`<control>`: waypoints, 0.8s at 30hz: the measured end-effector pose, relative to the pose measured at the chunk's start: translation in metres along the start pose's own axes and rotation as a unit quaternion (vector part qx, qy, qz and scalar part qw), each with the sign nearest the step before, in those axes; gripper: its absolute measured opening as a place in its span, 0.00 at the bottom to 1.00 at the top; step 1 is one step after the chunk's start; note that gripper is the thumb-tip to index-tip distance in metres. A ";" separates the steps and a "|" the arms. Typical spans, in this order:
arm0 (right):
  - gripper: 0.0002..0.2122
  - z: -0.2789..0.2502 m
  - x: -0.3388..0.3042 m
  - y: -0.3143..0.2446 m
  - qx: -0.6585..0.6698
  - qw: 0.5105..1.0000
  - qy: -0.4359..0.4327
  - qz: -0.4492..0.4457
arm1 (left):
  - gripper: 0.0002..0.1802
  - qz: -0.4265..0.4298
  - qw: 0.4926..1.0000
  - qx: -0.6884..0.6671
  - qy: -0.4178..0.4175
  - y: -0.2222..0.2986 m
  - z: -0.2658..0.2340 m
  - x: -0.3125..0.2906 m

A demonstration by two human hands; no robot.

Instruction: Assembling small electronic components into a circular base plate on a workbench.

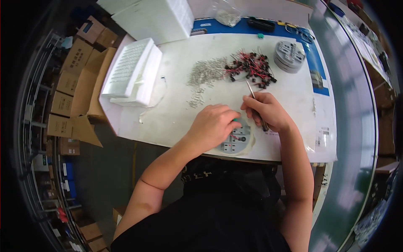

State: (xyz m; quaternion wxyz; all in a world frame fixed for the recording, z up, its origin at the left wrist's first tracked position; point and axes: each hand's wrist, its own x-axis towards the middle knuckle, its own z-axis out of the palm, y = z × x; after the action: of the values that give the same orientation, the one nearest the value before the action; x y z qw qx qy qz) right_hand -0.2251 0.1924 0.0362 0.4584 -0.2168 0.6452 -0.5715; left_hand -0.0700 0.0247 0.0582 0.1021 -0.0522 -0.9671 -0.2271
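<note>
On the table's near edge lies a round grey slotted plate (236,145) with a small black round part (242,138) and red wire on it. My left hand (212,126) bends over its far left side, fingers curled. A bit of green (237,119) shows by its fingertips; what they pinch is mostly hidden. My right hand (268,111) is closed round a slim tool (250,89) with a metal shaft pointing away from me and a dark end below the palm. Beyond it lies a heap of small black parts with red and black wires (252,69).
Left of the wired parts spreads a pile of thin silvery pieces (205,73). Grey round plates (289,56) are stacked at right. White foam trays (128,69) stand at left beside cardboard boxes (94,84). Scissors (300,31) and a clear bag (228,17) lie at the back.
</note>
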 end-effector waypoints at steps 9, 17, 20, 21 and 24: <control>0.26 -0.007 -0.005 -0.005 0.177 0.984 0.016 0.026 | 0.50 -0.088 0.960 0.195 -0.182 0.055 -0.011 -0.001; 0.23 -0.012 -0.017 -0.006 0.068 0.992 0.037 -0.096 | 0.58 0.000 0.989 -0.074 0.125 0.020 0.001 -0.037; 0.22 0.002 -0.027 -0.008 -0.085 0.987 0.058 -0.127 | 0.64 -0.083 0.975 -0.131 0.162 0.002 0.035 -0.062; 0.21 0.008 -0.034 -0.014 -0.177 0.972 0.071 -0.137 | 0.64 -0.090 0.973 -0.139 0.159 0.003 0.031 -0.066; 0.20 0.027 -0.050 -0.024 -0.358 0.918 0.085 -0.148 | 0.66 -0.045 0.967 -0.202 0.150 -0.007 0.011 -0.070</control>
State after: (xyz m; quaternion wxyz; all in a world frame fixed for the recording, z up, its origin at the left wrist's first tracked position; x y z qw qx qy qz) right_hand -0.1839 0.2118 0.0776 0.2036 -0.4095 0.8040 -0.3800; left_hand -0.0048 0.0197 0.0299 0.2230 0.0067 -0.8759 -0.4277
